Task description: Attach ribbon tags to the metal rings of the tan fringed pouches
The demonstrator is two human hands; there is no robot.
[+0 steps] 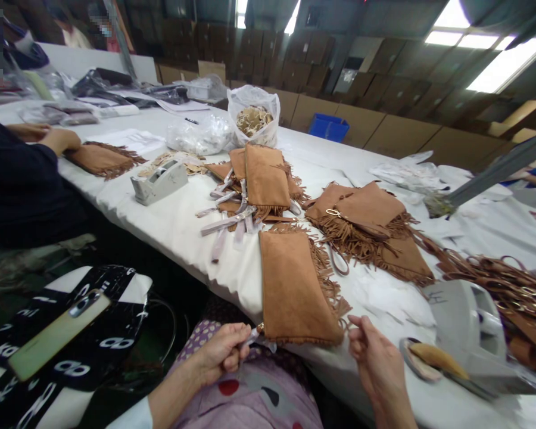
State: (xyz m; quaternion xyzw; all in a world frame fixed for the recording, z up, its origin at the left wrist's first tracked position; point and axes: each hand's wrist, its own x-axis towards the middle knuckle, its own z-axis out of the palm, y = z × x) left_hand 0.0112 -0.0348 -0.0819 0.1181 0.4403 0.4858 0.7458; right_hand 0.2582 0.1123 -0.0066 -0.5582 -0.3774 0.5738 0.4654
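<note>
A brown suede-like pouch (295, 286) with fringe along its edges lies at the table's front edge, its near end over my lap. At its lower left corner, a metal clasp (261, 328) joins a short strap end wrapped in clear plastic (252, 338). My left hand (226, 351) is closed in a pinch on that wrapped strap. My right hand (377, 357) is just off the pouch's lower right corner, fingers loosely curled and apart, with nothing visible in them. Behind the pouch are a stack of similar pouches with wrapped straps (268, 176) and another fringed pile (361, 220).
Tape dispensers stand at right (467, 322) and left (161, 179). Scissors (446, 363) lie near my right hand. Brown straps (509, 286) heap at far right. A scrap-filled plastic bag (254, 119) stands behind. At left, a co-worker's hands (56, 137) touch another pouch.
</note>
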